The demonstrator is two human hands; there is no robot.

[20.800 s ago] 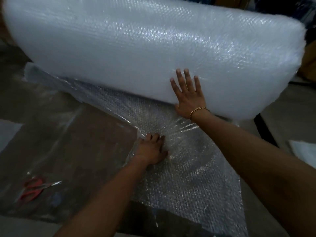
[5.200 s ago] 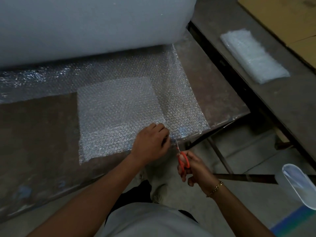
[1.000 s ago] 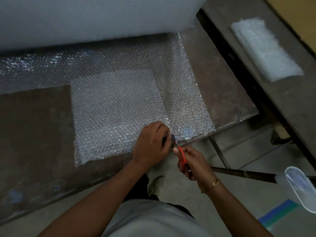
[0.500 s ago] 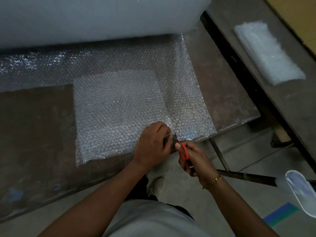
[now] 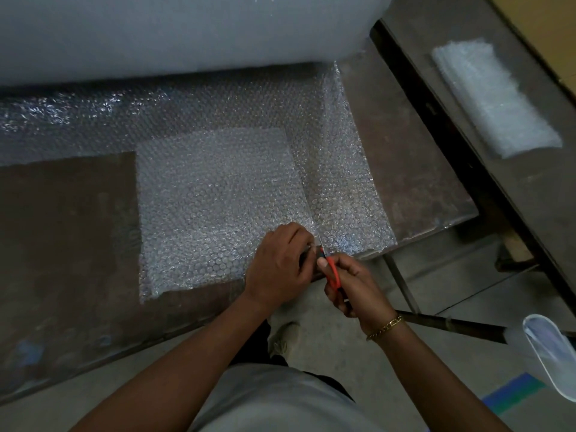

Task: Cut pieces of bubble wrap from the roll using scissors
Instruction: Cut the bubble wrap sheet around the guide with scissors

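Brings scissors (image 5: 333,274) up into the near edge since seconds ago, right hand (image 5: 353,289) grip curled round orange handles, left hand (image 5: 277,263) grip pinching light, floppy, slippery bubble wrap (image 5: 343,194) taut beside the blades.

Roll (image 5: 187,29) lies across back of table (image 5: 62,229). Sheet (image 5: 343,188) runs from under roll forward to table's near edge, on right part. Piece (image 5: 218,207) lies on sheet, toward its left. Left hand (image 5: 277,269) grips piece's near right corner at table edge. Right hand (image 5: 355,288) just right of it, off edge, holds scissors (image 5: 333,271), blades at sheet's near edge. Bench (image 5: 545,198) right of table; stack (image 5: 495,98) on it.
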